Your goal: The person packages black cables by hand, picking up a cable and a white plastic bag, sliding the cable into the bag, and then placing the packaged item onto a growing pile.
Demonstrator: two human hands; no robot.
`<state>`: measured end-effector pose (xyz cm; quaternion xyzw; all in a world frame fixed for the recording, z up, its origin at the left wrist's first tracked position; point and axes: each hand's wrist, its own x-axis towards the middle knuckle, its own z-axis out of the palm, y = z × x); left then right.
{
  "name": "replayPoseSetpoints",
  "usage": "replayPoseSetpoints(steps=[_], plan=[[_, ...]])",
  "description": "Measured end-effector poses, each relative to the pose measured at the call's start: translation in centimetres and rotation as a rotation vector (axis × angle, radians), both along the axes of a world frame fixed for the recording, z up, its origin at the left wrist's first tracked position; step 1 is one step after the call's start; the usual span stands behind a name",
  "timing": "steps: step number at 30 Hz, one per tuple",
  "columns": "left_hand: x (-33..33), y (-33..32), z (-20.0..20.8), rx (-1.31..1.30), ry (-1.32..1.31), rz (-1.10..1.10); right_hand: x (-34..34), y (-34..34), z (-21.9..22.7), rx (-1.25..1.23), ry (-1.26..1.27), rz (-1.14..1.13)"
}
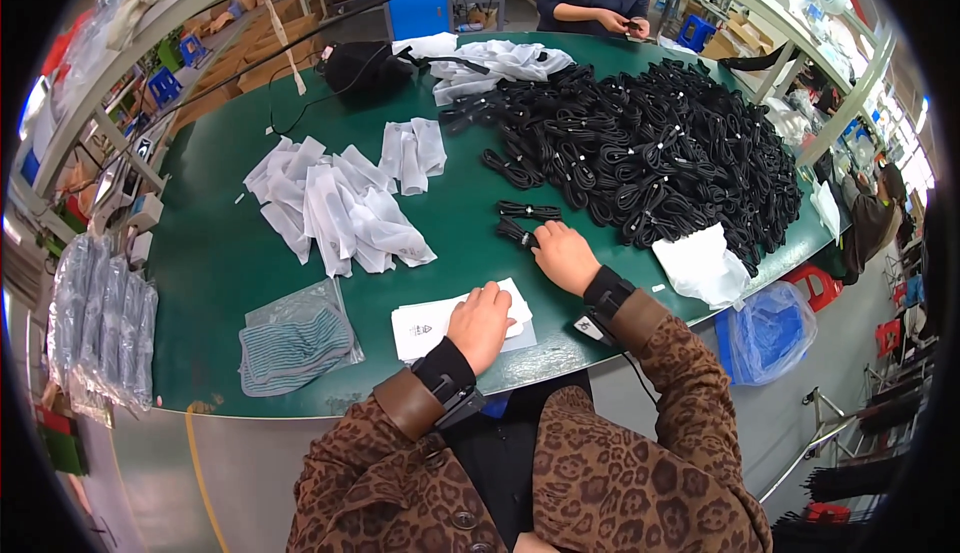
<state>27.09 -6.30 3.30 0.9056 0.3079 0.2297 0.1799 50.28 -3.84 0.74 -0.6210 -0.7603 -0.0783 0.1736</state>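
Hands on green table (230,253), near front edge. Left hand (480,325) flat, fingers together, pressing on stack of white sheets (420,328); nothing gripped. Right hand (566,258) reaching to small black cable bundle (515,234), fingertips on it, fingers curled loosely, not clearly clamped. Second bundle (528,210) just beyond. Big heap of black cables (660,153) to right, close by. White pouches (335,203) spread left of centre. Clear bag with striped cloth (293,341) left of sheets. Across table, another person's hands (625,23) busy with something small.
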Motion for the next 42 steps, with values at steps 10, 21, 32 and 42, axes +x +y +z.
replayPoseSetpoints(steps=[10, 21, 32, 42], plan=[[-0.3, 0.2, -1.1, 0.022, -0.065, 0.019, -1.3, -6.1, 3.0, -0.097, 0.563, -0.086], [-0.3, 0.9, -0.2, -0.241, -0.206, 0.034, -2.0, -6.9, 7.4, 0.198, 0.614, 0.056], [-0.6, 0.9, 0.0, -0.415, -0.342, 0.153, -3.3, -11.5, 4.9, 0.073, 0.361, 0.185], [-0.7, 0.5, 1.7, -0.171, -0.331, -0.103, -2.7, -10.6, 3.3, -0.227, 0.870, 0.233]])
